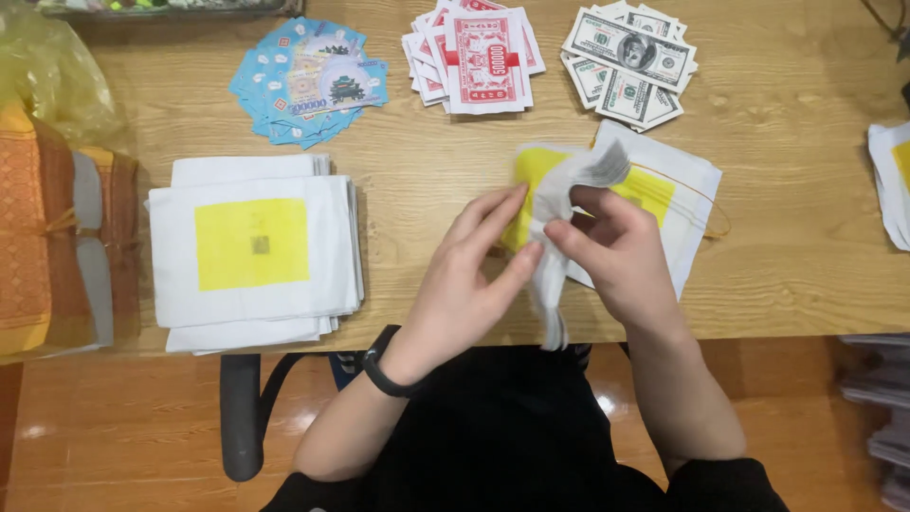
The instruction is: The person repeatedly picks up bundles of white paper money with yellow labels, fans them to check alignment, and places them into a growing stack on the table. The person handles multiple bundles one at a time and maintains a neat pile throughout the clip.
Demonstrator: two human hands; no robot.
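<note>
My left hand (469,275) and my right hand (616,251) together pinch a folded bundle of thin white and grey paper sheets (555,213) above the near edge of the wooden table (787,142). The bundle hangs down between both hands past the table's edge. Under the hands lies a white paper sheet with a yellow square (678,190), with a thin rubber band beside it. A black band sits on my left wrist.
A stack of white sheets with a yellow square (251,246) lies at the left. Blue notes (308,81), red and white notes (479,57) and green-grey notes (630,62) are fanned along the far side. Orange cloth bundles (43,237) stand far left; more white paper (891,180) far right.
</note>
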